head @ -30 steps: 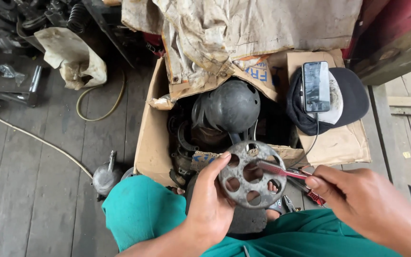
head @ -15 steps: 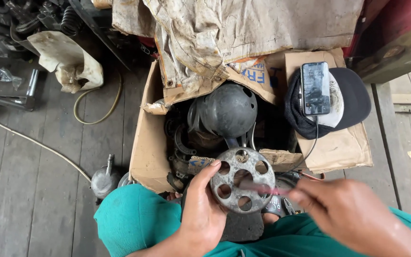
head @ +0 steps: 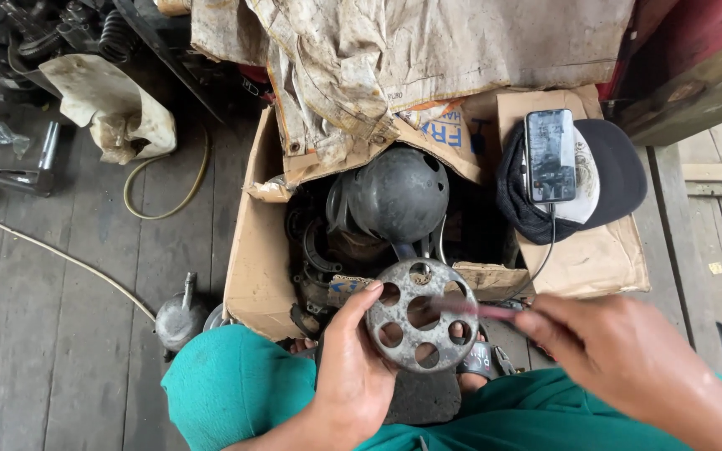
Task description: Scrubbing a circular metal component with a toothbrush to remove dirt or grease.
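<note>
Left hand [head: 353,367] curled around the lower-left rim of a round metal disc [head: 418,314] with holes, thumb up along the edge, fingers behind it. Disc held upright just above the lap, facing up at the camera. Right hand [head: 628,359] closed in a pinch on a thin reddish tool [head: 478,311], tip lying across the disc's right half; blurred, so can't tell exactly where it touches.

Pretty cramped in front: open cardboard box [head: 252,250] right behind the disc, near flap almost at the disc's top edge. Stuffed with dark parts, a big black dome [head: 399,194] on top. Dirty sack [head: 428,58] draped over the far side of the box.

Right flap carries a black cap [head: 612,167] with a phone [head: 550,155] lying on it, cable running down toward the box edge.

More room to the left: bare wooden floor [head: 60,334], only a small metal oil can [head: 179,317] just beside the box corner and a pale cord [head: 52,250] crossing the planks. Engine bits and a crumpled white bag [head: 114,104] further back left. Teal knees [head: 236,392] boxing in the bottom edge.
</note>
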